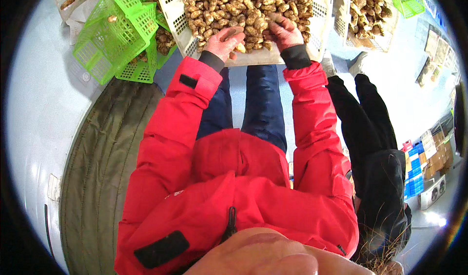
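A white slatted crate (171, 12) at the top middle holds a heap of small brown mushrooms (224, 11). My left hand (224, 42) is over the crate's near left part, its fingers closed round a small mushroom (240, 48) whose pale yellowish end shows. Farther right, my right hand (286, 30) reaches into the near right side of the heap. Its fingers are curled against the mushrooms there; whatever sits between them is hidden. Both forearms are in red sleeves with black cuffs.
Tilted green plastic baskets (114, 36) stand left of the crate, some with brown mushrooms. Another white crate (373, 42) with larger mushrooms is at the right. A person in black trousers (365, 114) is close on my right; a dark quilted cover (105, 177) lies at left.
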